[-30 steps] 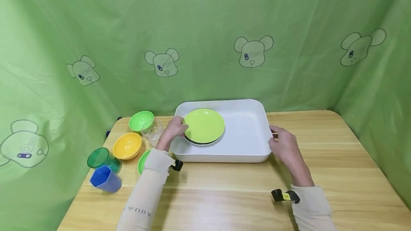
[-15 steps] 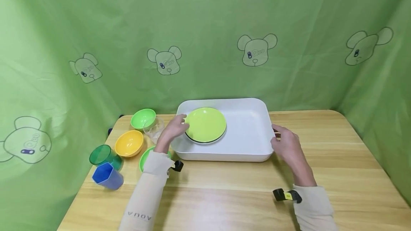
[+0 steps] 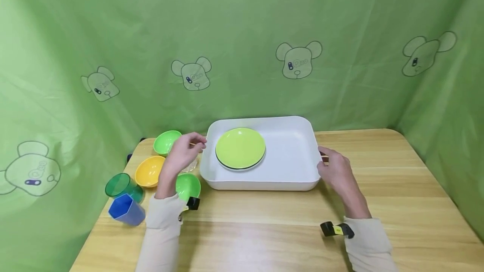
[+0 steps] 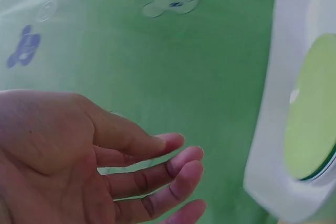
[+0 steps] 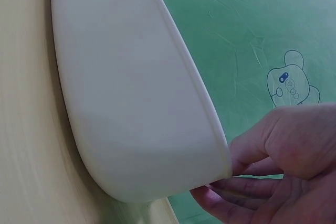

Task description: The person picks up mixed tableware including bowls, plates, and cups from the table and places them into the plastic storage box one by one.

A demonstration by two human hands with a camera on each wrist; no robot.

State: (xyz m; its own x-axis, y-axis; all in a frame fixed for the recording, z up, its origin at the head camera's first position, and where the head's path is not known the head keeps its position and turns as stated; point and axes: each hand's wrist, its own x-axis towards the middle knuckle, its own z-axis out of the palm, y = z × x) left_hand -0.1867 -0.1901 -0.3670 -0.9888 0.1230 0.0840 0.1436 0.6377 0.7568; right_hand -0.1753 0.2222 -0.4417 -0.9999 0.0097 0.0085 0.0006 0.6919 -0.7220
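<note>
Toward the back of the pale wooden surface (image 3: 257, 238) sits a white rectangular deep-walled tray (image 3: 289, 154), with a round lime-green plate (image 3: 240, 148) lying in its left half. Of the two hands, the right hand (image 3: 335, 169) pinches the tray's right end; the right wrist view shows the thumb passing behind the wall while the fingers lie against its outer side, a detail too small to tell from the head. The left hand (image 3: 185, 152), loosely curved with fingers slightly apart, hangs beside the left rim, and only its own wrist camera makes plain the gap between fingertips and tray, and the dark and white edges beneath the plate. Hand and wrist partly hide a clear plastic cup (image 3: 192, 166), a rear green bowl (image 3: 165, 142) and a front green bowl (image 3: 188, 186). Farther left stand an orange-yellow bowl (image 3: 149, 171), a translucent green cup (image 3: 124, 188) and a blue hexagonal cup (image 3: 128, 211).
</note>
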